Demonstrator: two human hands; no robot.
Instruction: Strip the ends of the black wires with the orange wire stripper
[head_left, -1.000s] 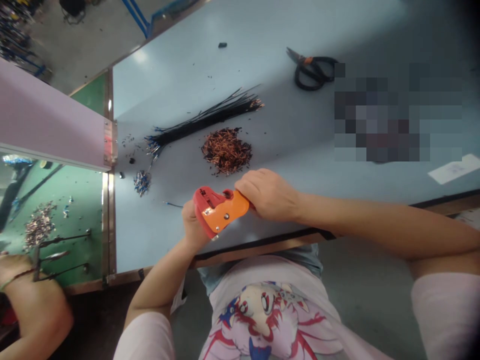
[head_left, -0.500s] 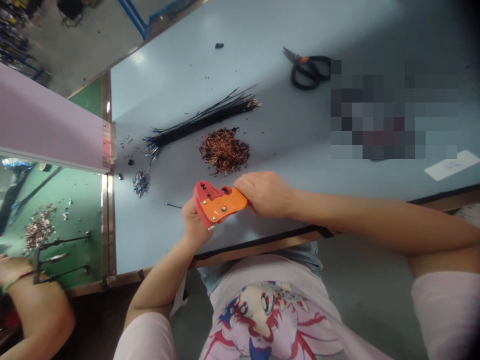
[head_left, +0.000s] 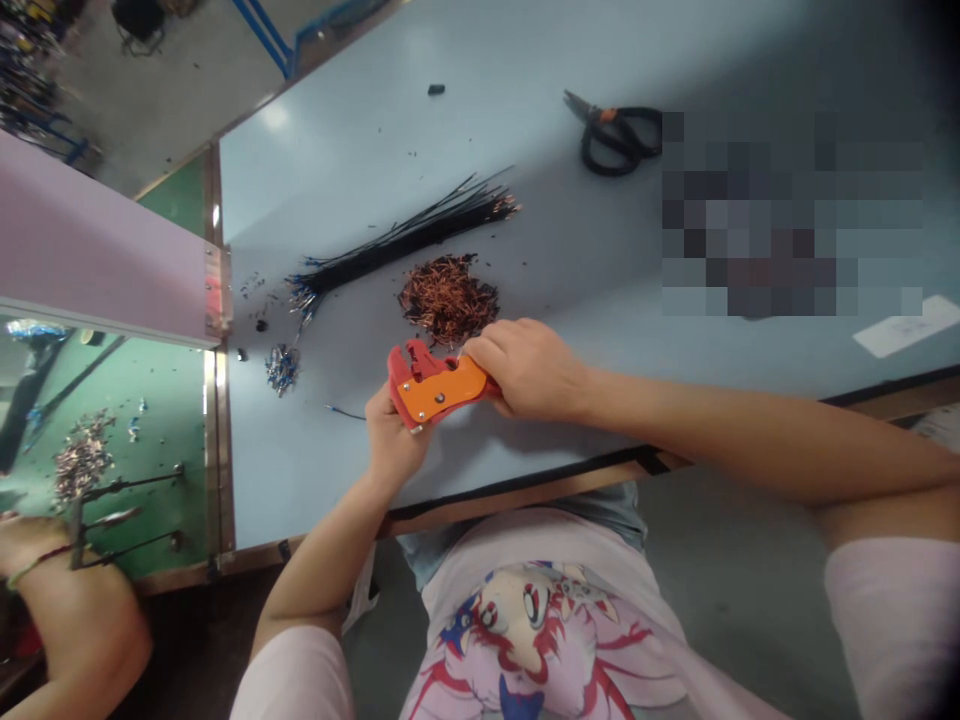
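My right hand [head_left: 529, 368] is wrapped around the handles of an orange and red wire stripper [head_left: 442, 393], held just above the table's front part. Its red jaws point left and stand apart. My left hand [head_left: 394, 430] is closed right behind the jaws, gripping a thin black wire [head_left: 346, 411] whose tipped end sticks out to the left. The wire's other end is hidden behind the stripper and fingers. Beyond the tool lies a heap of stripped copper and black insulation scraps [head_left: 448, 298]. A bundle of black wires [head_left: 405, 238] with blue-sleeved terminals rests further back.
Black-handled scissors [head_left: 615, 135] lie at the back right, near a pixelated patch. A small pile of blue terminals [head_left: 282, 369] sits at left. A white card [head_left: 911, 327] is at far right. A pink partition [head_left: 105, 235] borders a green table, where another person's arm [head_left: 82, 610] rests.
The stripper's jaws have opened wider. Tool and right hand have shifted slightly up and away from me; the left hand stays beside the jaws with the wire.
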